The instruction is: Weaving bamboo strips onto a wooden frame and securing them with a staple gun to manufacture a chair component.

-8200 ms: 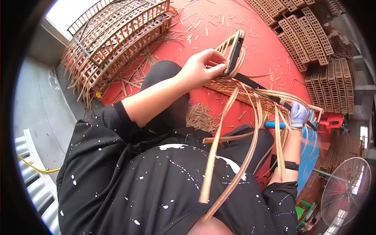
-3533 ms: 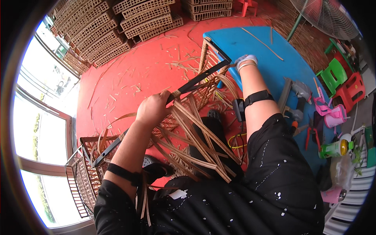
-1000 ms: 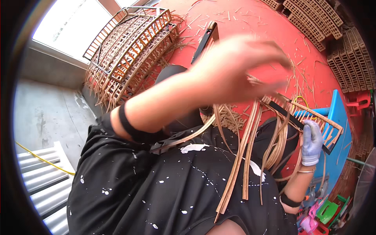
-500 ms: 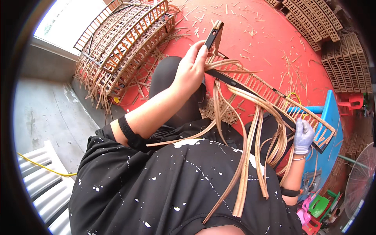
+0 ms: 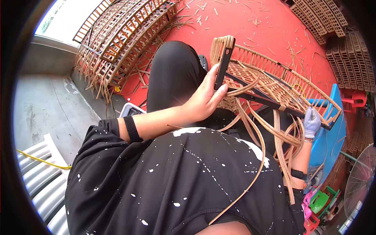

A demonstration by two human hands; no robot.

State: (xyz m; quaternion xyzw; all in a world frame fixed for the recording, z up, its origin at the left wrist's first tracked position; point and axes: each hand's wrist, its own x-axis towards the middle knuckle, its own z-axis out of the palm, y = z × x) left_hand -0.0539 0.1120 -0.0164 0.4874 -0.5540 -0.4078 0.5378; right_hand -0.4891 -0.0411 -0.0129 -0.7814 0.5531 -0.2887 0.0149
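A woven rattan panel on a dark metal frame (image 5: 274, 84) lies tilted across my lap. My left hand (image 5: 203, 100), bare, grips the near corner of that frame at its upright dark bar (image 5: 224, 62). At the far right corner my right hand (image 5: 312, 122), in a pale glove, holds the frame's edge. Several loose rattan strips (image 5: 280, 137) hang from the panel down over my black paint-spotted shirt. My black-clad knee (image 5: 172, 74) sits under the panel.
Stacked woven rattan frames (image 5: 125, 35) stand at the upper left on the red floor (image 5: 258, 23), which is littered with rattan scraps. More stacked panels (image 5: 344, 43) are at the upper right. A blue mat (image 5: 333, 137), green and pink plastic stools (image 5: 317, 201) and a fan (image 5: 358, 188) are on the right.
My left hand has shifted down the frame's corner bar and the panel now lies flatter and closer. My right hand stays on the far corner.
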